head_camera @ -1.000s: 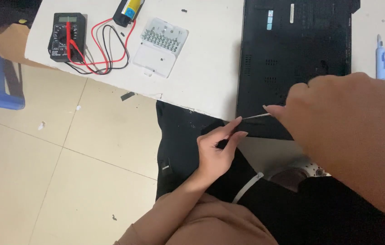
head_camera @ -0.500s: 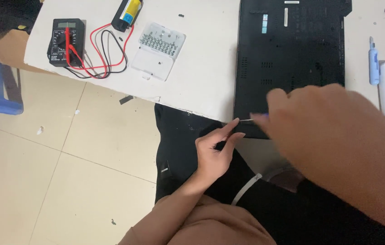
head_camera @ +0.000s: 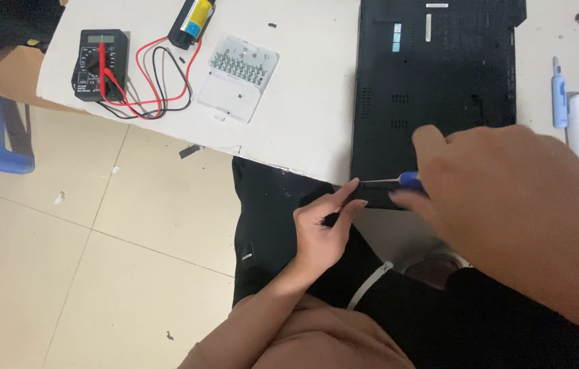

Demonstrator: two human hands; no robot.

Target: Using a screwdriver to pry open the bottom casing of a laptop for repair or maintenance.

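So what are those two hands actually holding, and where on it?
The right hand grips a thin blue-handled metal screwdriver by its handle. The left hand pinches the near corner of the black upturned laptop.

Table [head_camera: 303, 123]: laptop [head_camera: 433, 82] lay at my right, overhanging near edge | bit case [head_camera: 238, 85] left of it | multimeter [head_camera: 102, 61] farthest left | my hands [head_camera: 323, 229] met at laptop's near-left corner, screwdriver [head_camera: 399, 181] between.

Bare forearms, black trousers [head_camera: 276, 205]
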